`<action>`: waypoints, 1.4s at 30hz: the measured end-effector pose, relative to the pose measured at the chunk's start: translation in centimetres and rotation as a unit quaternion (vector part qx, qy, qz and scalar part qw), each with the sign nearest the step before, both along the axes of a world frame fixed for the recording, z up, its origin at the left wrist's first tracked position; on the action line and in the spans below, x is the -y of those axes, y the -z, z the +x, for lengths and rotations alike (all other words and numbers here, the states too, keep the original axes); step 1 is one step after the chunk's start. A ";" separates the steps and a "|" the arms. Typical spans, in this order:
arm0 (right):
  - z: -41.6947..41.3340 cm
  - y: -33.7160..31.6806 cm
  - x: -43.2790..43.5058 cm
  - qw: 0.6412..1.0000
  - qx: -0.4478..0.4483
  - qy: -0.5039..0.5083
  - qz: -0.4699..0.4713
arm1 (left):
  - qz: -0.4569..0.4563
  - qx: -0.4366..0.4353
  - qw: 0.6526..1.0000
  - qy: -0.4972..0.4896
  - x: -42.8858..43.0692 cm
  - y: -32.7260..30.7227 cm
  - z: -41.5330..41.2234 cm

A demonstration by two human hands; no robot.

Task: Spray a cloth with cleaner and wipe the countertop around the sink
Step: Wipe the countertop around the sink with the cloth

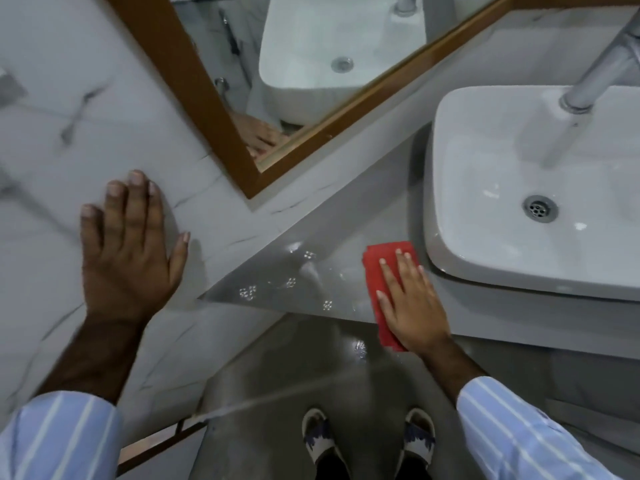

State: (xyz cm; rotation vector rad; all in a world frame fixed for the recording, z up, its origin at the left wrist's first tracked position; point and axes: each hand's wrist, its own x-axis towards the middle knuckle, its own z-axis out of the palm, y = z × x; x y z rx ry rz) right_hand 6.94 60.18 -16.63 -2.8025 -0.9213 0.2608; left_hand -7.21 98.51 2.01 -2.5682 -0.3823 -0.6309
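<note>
A folded red cloth (379, 268) lies flat on the glossy grey countertop (304, 275), just left of the white basin sink (519, 188). My right hand (412, 303) presses flat on the cloth with fingers spread, covering most of it. My left hand (128, 247) rests flat and open against the white marble wall (52, 133) to the left, holding nothing. No cleaner bottle is in view.
A wood-framed mirror (221, 109) hangs on the wall above the counter's back corner. A chrome faucet (602, 71) rises behind the sink. Below the counter edge is grey floor (277, 375) with my two sandalled feet.
</note>
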 end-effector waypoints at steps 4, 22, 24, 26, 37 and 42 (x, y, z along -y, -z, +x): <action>0.0 -0.1 -2.3 0.997 -0.002 0.078 -0.009 | 0.028 -0.003 1.000 0.001 -0.2 0.3 0.2; 1.4 0.1 -7.3 1.000 -0.014 0.020 -0.007 | 0.048 -0.010 0.999 0.003 -0.6 0.0 0.4; 0.8 -0.2 -10.9 0.999 -0.001 0.052 0.003 | 0.044 -0.010 0.999 0.002 -0.5 0.1 0.4; -0.5 -0.4 -15.1 1.000 -0.011 0.013 0.027 | 0.044 -0.007 0.999 0.004 -0.5 0.0 0.4; -4.7 0.2 -16.6 0.992 -0.015 -0.118 0.029 | 0.055 -0.016 0.998 0.007 -0.7 -0.2 0.1; -9.2 -0.7 -23.3 0.996 -0.028 -0.063 0.057 | 0.048 -0.018 0.999 0.011 -0.4 -0.3 0.2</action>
